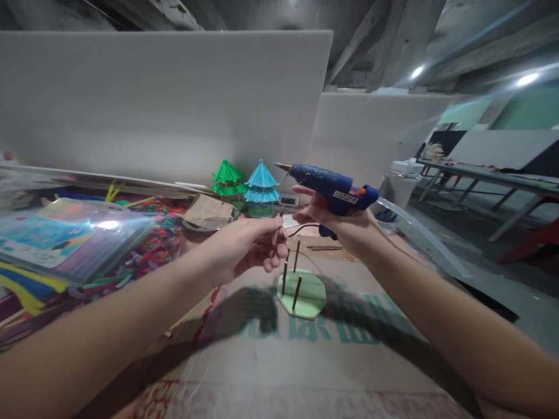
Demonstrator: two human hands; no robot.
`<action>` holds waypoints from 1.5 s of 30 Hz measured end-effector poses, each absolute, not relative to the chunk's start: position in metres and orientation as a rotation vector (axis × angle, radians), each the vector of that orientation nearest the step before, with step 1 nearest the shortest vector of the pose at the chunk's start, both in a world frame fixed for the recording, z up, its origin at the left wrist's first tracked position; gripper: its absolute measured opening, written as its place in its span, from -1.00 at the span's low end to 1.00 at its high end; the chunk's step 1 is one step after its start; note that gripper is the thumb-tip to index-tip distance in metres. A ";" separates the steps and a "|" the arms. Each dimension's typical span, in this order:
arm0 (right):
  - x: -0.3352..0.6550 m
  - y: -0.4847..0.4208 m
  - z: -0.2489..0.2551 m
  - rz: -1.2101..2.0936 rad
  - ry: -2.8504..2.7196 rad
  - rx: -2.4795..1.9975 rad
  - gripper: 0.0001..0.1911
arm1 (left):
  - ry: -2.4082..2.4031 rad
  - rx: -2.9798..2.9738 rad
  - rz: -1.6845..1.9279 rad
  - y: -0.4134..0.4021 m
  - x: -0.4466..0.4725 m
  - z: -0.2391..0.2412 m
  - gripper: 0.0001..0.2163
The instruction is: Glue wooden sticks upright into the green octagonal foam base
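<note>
My right hand (349,224) is wrapped round the grip of a blue hot glue gun (321,179), whose metal nozzle points left. A clear glue stick (419,230) trails out of the gun's back end. Close by, my left hand (248,244) pinches a thin dark stick (281,215) upright, just below the nozzle. Under both hands a pale green octagonal base (313,299) lies on the cardboard, with three brown sticks (297,291) standing on it.
Green (227,179) and blue (261,183) model pavilions stand at the back. To the left are a clear plastic case (87,233) and a heap of coloured pipe cleaners (183,247). Loose brown sticks (324,248) lie beyond the base. A white board (166,105) rises behind.
</note>
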State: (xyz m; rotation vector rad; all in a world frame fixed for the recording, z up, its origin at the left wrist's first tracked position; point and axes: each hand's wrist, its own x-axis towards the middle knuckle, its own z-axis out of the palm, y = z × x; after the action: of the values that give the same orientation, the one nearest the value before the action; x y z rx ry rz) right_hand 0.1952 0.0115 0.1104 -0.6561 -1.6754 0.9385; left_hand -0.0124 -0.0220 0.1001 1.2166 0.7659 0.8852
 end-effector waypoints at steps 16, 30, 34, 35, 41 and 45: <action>0.191 0.012 0.105 0.902 -1.716 -0.647 -0.72 | 0.725 1.791 1.327 -0.034 -0.013 0.104 -0.77; 0.190 0.001 0.107 0.998 -1.722 -0.630 -0.69 | 0.853 1.990 1.632 -0.053 -0.018 0.112 -0.87; 0.194 0.009 0.107 0.985 -1.644 -0.679 -0.71 | 0.813 1.907 1.686 -0.056 -0.021 0.121 -0.87; 0.194 0.011 0.107 0.994 -1.612 -0.681 -0.71 | 0.788 1.844 1.671 -0.056 -0.021 0.122 -0.86; 0.193 0.015 0.107 1.061 -1.512 -0.666 -0.64 | 0.714 1.574 1.568 -0.057 -0.019 0.125 -0.80; 0.195 0.017 0.105 1.056 -1.555 -0.661 -0.64 | 0.677 1.514 1.558 -0.060 -0.017 0.127 -0.72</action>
State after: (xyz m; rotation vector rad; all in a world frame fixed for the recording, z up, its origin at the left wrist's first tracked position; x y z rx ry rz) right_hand 0.1949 0.0172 0.1047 -0.6611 -1.5553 1.0556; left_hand -0.0168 -0.0602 0.1272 1.5142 0.6768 1.5578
